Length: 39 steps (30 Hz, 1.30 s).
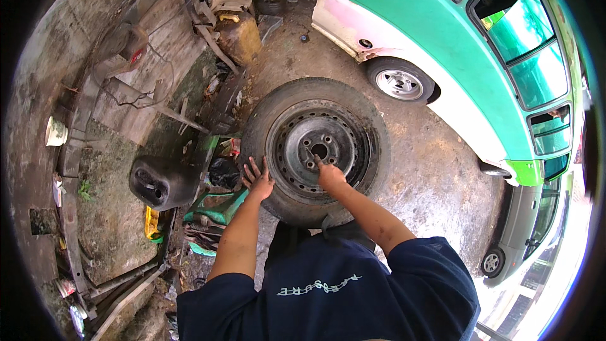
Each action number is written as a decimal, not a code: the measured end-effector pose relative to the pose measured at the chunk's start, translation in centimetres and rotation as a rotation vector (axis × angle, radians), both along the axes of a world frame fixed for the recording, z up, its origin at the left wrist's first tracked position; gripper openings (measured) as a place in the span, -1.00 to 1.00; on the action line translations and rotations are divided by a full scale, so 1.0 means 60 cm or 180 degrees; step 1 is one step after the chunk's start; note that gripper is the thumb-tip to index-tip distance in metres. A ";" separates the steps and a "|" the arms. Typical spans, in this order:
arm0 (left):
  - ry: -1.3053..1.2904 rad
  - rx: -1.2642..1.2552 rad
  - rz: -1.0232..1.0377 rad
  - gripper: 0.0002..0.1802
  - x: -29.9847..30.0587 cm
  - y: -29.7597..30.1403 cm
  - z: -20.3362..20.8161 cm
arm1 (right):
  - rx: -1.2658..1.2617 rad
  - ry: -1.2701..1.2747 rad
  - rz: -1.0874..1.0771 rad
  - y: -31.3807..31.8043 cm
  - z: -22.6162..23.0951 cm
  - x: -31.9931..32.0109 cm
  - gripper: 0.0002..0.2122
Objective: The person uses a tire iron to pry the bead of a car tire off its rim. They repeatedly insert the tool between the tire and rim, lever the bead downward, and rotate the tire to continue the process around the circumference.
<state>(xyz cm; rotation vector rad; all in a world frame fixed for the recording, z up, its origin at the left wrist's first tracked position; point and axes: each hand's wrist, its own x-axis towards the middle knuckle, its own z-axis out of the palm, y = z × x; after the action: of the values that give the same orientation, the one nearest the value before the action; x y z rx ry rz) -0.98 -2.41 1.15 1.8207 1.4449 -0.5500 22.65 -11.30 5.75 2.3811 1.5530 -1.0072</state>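
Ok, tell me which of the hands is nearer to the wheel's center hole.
Right: the right hand points at the center hole, fingertip by its lower edge. The left hand is farther off, spread on the tire at lower left.

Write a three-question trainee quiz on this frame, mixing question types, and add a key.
1. True or false: the left hand is closed in a fist.
2. Which hand is nearer the centre hole of the wheel?
3. The upper body of the van is: A) red, B) green, C) black.

Key:
1. False; its fingers are spread on the tire.
2. The right hand.
3. B.
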 end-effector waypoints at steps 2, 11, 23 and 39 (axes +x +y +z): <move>0.0017 -0.0019 -0.0007 0.00 0.001 -0.001 0.002 | 0.0161 -0.0098 -0.0001 -0.003 0.007 0.025 -0.42; 0.0052 0.0075 -0.0071 -0.01 0.000 -0.002 -0.009 | 0.0065 -0.0168 -0.0709 -0.012 0.032 0.056 -0.60; 0.0113 0.0076 -0.0088 -0.01 0.002 -0.002 -0.003 | 0.0094 -0.0071 -0.0648 -0.048 0.008 0.067 -0.36; 0.0084 0.0198 -0.0053 0.00 0.000 -0.001 -0.022 | -0.0163 0.0094 -0.0633 -0.080 0.029 0.051 -0.33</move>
<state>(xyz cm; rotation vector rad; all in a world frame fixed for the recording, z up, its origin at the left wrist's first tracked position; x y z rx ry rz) -1.00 -2.50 -0.20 1.8820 1.4805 -0.5448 25.73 -16.09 7.48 2.5346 1.3018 -1.1095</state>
